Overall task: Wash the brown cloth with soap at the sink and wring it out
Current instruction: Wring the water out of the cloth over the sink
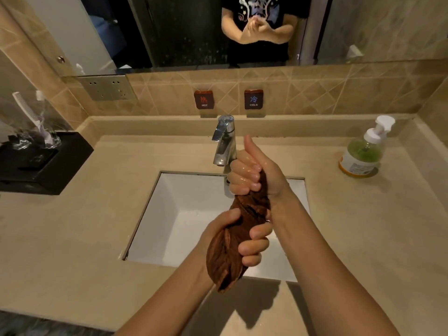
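At the far left, a black box (pixel 48 161) is set on the beige counter (pixel 72 226). Clear glassware is placed on it and a white comb (pixel 24 105) is stood upright there. A metal socket plate (pixel 108 87) is fixed to the tiled wall, just under the mirror (pixel 169 32).

Further right, two dark plaques are mounted on the tiles. The left plaque (pixel 204 99) is marked "HOT" under a red Chinese character, and the right plaque (pixel 253 99) is marked "COLD" under a blue one. The chrome faucet (pixel 225 141) is placed just below them, behind the white sink (pixel 184 214).

Over the basin, the brown cloth (pixel 225 258) is held twisted into a thick rope. Its lower, nearer part is gripped by the left hand (pixel 237 236), with the fingers wrapped tightly round it. Its upper end is clenched in the wet right hand (pixel 254 170), thumb raised, just in front of the faucet.

At the far right, a clear pump bottle (pixel 364 151) of green soap is set on the counter. The print on its label cannot be read.
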